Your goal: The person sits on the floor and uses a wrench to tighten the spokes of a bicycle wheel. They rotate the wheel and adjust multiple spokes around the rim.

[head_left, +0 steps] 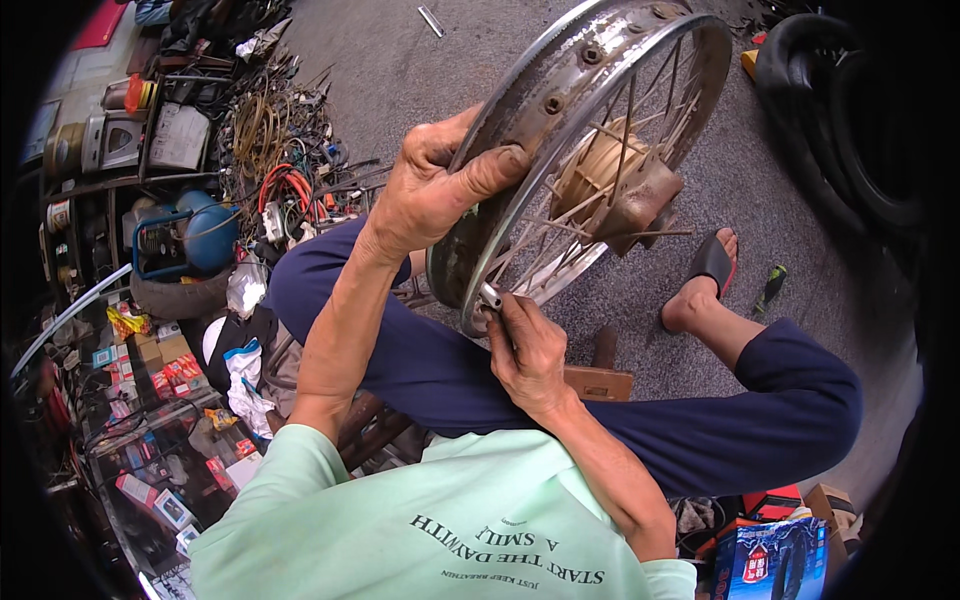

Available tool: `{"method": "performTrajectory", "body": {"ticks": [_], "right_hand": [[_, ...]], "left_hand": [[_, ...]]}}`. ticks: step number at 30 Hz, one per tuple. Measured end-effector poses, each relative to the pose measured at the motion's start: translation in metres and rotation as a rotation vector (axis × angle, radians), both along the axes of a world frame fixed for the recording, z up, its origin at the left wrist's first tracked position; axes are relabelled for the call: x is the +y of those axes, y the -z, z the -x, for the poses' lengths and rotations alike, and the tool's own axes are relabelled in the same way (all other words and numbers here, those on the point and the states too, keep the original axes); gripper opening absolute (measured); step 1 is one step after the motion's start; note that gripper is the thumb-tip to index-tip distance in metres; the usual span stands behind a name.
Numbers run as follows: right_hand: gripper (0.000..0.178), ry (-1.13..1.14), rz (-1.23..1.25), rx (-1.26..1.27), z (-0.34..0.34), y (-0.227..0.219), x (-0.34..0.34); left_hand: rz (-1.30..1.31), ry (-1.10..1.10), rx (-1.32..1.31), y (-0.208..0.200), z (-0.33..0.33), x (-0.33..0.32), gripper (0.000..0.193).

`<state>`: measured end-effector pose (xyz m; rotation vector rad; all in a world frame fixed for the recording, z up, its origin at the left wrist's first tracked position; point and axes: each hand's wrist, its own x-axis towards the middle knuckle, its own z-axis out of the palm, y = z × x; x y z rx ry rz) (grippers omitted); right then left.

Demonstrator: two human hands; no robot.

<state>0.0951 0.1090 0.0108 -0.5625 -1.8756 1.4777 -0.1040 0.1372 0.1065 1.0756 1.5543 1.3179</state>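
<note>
A spoked wheel (pixel 560 110) with a worn, rust-stained metal rim stands tilted above my lap. Its hub (pixel 640 205) is rusty on the near side and pale tan in the middle. My left hand (pixel 430 185) is closed round the left side of the rim, thumb on the outer face and fingers out of sight behind it. At the rim's lower edge, my right hand (pixel 532 350) is closed in a pinch beside the spokes. A small silver metal tube (pixel 490 296) sticks out at its fingertips; how far it runs into the fingers is hidden.
Black tyres (pixel 840 130) lie at the far right. A blue compressor-like machine (pixel 190 235), tangled cables (pixel 265 130) and small boxes (pixel 180 375) crowd the left side. A small metal piece (pixel 431 21) lies on the grey floor. Near my right elbow stands a blue package (pixel 770 560).
</note>
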Motion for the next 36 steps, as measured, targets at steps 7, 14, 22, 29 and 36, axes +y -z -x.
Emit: {"method": "performTrajectory", "body": {"ticks": [7,14,22,29,36], "right_hand": [[0.036,-0.016,0.060,0.038,0.008,0.002,-0.001],[0.030,0.052,0.047,0.005,-0.001,-0.013,-0.009],[0.035,-0.002,-0.055,0.022,0.006,-0.008,0.007],[0.009,-0.385,-0.193,-0.394,-0.012,-0.086,0.062],[0.010,-0.499,-0.309,-0.463,-0.006,-0.112,0.086]], "left_hand": [[-0.028,0.030,0.084,-0.001,-0.006,0.004,0.030],[-0.110,0.040,0.141,0.002,-0.015,0.007,0.034],[-0.001,-0.105,-0.111,0.000,-0.023,-0.004,0.029],[-0.157,0.019,0.084,0.007,-0.014,-0.009,0.034],[-0.087,-0.038,0.071,0.003,-0.019,-0.005,0.033]]}}
